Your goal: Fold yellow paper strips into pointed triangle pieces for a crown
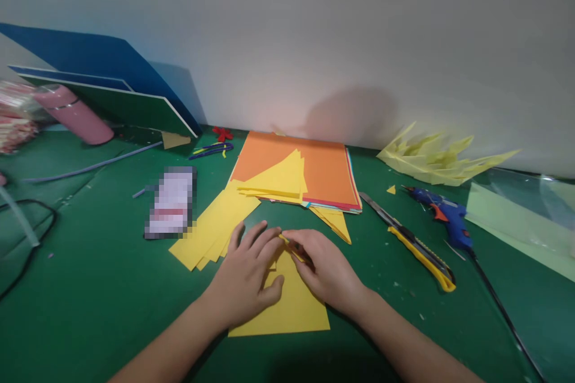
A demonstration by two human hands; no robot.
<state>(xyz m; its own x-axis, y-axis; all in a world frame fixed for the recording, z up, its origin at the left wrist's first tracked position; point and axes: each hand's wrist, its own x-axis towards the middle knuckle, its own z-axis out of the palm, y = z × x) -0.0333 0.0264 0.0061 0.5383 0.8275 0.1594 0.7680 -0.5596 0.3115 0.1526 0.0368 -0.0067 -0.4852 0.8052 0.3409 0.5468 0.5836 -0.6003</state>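
A yellow sheet of paper point(296, 305) lies on the table in front of me, its upper part narrowing under my fingers. My left hand point(245, 272) rests on it, palm down, with the fingers stretched out and the thumb apart. At the top of the sheet, my right hand point(330, 266) pinches a folded edge of the paper between thumb and fingers. The fingers partly hide the fold. Just beyond my left hand, several yellow paper strips point(215, 227) overlap in a fan. Folded yellow paper triangles point(281, 179) are piled on a stack of coloured paper point(323, 161).
A box cutter point(417, 254) and a blue glue gun point(444, 212) with its cord lie at right, before a pale yellow paper piece with pointed tips point(444, 158). Leftward are a pixelated phone point(173, 200), a pink bottle point(76, 114) and leaning boards point(108, 102).
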